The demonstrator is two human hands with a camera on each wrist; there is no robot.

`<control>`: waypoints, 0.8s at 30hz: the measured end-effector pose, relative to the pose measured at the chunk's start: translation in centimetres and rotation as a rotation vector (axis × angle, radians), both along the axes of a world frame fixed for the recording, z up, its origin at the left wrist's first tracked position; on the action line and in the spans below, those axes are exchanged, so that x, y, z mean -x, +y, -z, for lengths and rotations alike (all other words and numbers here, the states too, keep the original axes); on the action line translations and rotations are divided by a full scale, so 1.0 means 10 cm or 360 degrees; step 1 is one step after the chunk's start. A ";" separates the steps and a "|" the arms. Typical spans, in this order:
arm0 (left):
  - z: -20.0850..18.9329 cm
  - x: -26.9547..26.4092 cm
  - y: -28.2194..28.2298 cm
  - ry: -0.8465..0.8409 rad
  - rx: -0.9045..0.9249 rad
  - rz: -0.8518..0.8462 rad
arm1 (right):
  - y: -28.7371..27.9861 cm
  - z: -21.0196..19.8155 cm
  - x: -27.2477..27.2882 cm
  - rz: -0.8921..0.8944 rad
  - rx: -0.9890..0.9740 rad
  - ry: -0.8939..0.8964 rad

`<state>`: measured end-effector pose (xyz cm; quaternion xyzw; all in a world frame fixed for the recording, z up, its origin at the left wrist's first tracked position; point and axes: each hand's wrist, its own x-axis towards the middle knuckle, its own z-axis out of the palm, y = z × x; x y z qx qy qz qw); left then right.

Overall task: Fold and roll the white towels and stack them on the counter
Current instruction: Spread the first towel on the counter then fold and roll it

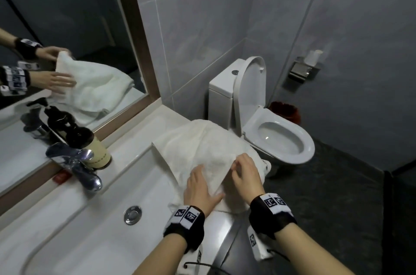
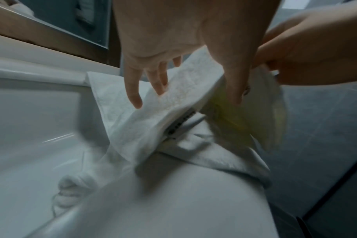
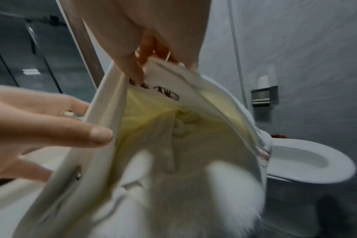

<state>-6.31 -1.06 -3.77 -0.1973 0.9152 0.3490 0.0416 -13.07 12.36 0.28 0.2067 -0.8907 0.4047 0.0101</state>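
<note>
Towel (image 1: 202, 151) spread on tabletop (image 1: 139, 130) right of sink (image 1: 94, 196), left hand (image 1: 200, 191) flat on it with fingers straight, right hand (image 1: 245, 175) pinching its raised edge, toilet (image 1: 270, 130) beyond.

Towel (image 1: 207, 151) nubby terry cloth; counter (image 1: 144, 162) glossy, probably ceramic; faucet (image 1: 76, 162) polished metal.

The towel (image 1: 202, 146) is white terry cloth, spread loosely over the counter's (image 1: 144, 130) right end beside the sink, part-folded with one flap doubled over the rest. Its far edge reaches toward the wall; its near corner hangs off the counter's front. A hemmed edge with dark printed lettering (image 3: 153, 90) is lifted clear.
</note>
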 end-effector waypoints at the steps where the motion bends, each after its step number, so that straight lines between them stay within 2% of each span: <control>1: -0.02 0.04 -0.01 -0.0025 0.0023 -0.0011 | -0.01 -0.05 0.01 -0.0048 0.0103 0.0049; 4: -0.12 0.12 -0.07 0.0058 0.0039 -0.0052 | -0.03 -0.12 0.05 -0.0199 0.0218 0.0029; 7: -0.24 0.08 -0.17 0.0120 -0.0142 -0.0146 | 0.05 -0.14 0.12 -0.0279 0.0179 -0.0144; 10: -0.32 -0.09 -0.21 -0.0074 -0.0258 0.0099 | 0.19 -0.16 0.19 -0.0457 -0.0118 -0.0387; 12: -0.37 -0.22 -0.20 -0.0205 -0.0230 0.0150 | 0.26 -0.17 0.21 -0.0574 -0.0372 -0.0354; 16: -0.49 -0.44 -0.24 -0.0228 -0.0305 -0.0074 | 0.24 -0.17 0.21 -0.0781 -0.0418 -0.0161; 18: -0.55 -0.55 -0.30 -0.0293 -0.0277 -0.0092 | 0.16 -0.13 0.20 -0.0839 -0.0708 -0.0080; 20: -0.61 -0.69 -0.37 -0.0291 -0.0148 -0.0126 | 0.07 -0.09 0.21 -0.0733 -0.1152 0.0005; 22: -0.69 -0.87 -0.45 -0.0106 -0.0057 -0.0335 | 0.04 -0.04 0.26 -0.0611 -0.1387 -0.0060; 24: -0.75 -1.06 -0.57 0.0149 0.0044 -0.0663 | 0.00 -0.05 0.30 -0.0600 -0.1150 -0.0206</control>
